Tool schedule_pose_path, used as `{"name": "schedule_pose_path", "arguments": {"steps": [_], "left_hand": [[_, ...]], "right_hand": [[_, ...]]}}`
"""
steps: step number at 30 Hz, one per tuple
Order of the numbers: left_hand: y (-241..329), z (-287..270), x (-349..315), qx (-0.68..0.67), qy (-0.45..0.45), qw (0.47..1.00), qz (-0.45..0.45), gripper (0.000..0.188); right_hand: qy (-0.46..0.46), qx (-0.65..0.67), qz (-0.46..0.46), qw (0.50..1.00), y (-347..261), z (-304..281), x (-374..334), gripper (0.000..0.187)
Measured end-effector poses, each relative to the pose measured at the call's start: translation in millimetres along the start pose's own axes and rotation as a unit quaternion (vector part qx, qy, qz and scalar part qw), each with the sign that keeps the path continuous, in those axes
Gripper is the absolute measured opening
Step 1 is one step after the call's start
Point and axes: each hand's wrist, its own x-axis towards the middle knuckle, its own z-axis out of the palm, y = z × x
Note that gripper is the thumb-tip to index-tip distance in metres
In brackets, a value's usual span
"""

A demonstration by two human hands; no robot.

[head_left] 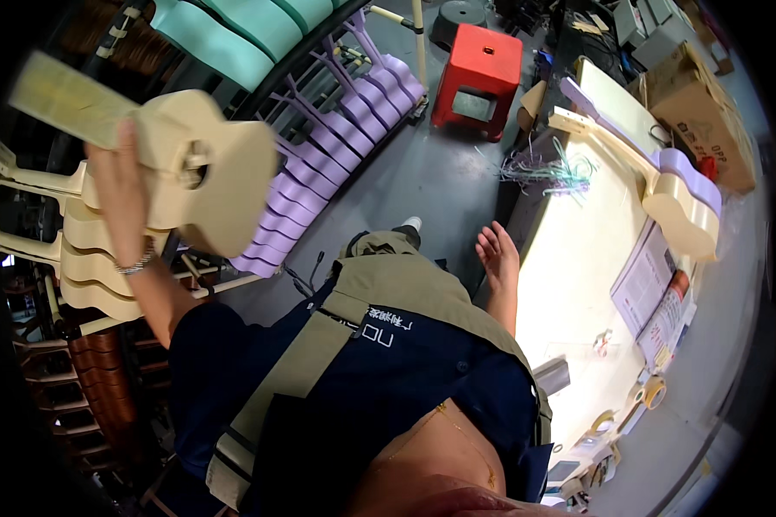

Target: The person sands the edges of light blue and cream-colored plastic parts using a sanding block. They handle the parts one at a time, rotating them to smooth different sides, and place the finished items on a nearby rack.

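Note:
My left hand (122, 194) is raised at the left and grips a cream ukulele (237, 177) near where body and neck meet. Its body, with a round sound hole, points to the right. A flat yellowish piece (73, 99), smeared by motion, reaches past the hand to the upper left; whether it is the neck cannot be made out. Just below hang several more cream ukuleles (99, 267) in a row on a rack. Holding nothing, my right hand (498, 254) is beside the workbench (547, 293), its fingers loosely bent and apart.
Lilac ukuleles (319, 164) and mint-green ones (224, 43) fill the racks at the left. Brown ones (108, 370) hang lower. A red stool (480, 73) stands ahead. On the bench are a cream ukulele (681, 211), plastic strands (560, 168), papers (642, 276) and tape (653, 392).

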Motion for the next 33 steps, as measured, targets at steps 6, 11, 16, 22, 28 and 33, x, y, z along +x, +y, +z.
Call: {"name": "schedule_pose_path", "arguments": {"steps": [6,11,16,22,28,33], "left_hand": [[99.8,136.5,-44.9,-0.407,-0.146,0.896,0.104,0.028],[185.0,198.9,-91.1,-0.650,-0.253,0.717,0.012,0.030],[242.9,222.9,-137.8,-0.700,-0.333,0.631,-0.022,0.037],[289.9,235.3,-164.5,-0.721,-0.429,0.544,-0.011,0.035],[314.5,256.2,-159.6,-0.721,-0.499,0.480,-0.003,0.039],[335.5,272.0,-148.2,-0.711,-0.532,0.458,-0.025,0.043]], "right_hand": [[-0.037,0.006,-0.044,0.998,23.0,-6.8,-19.3,0.061],[0.008,0.105,-0.233,0.967,19.4,-28.6,-71.4,0.080],[0.192,0.292,-0.350,0.869,1.6,-28.8,-132.1,0.072],[0.278,0.339,-0.400,0.805,11.0,-41.8,-146.1,0.067],[0.322,0.355,-0.414,0.774,5.6,-33.2,-140.3,0.072],[0.336,0.389,-0.406,0.756,6.2,-30.8,-129.1,0.072]]}}
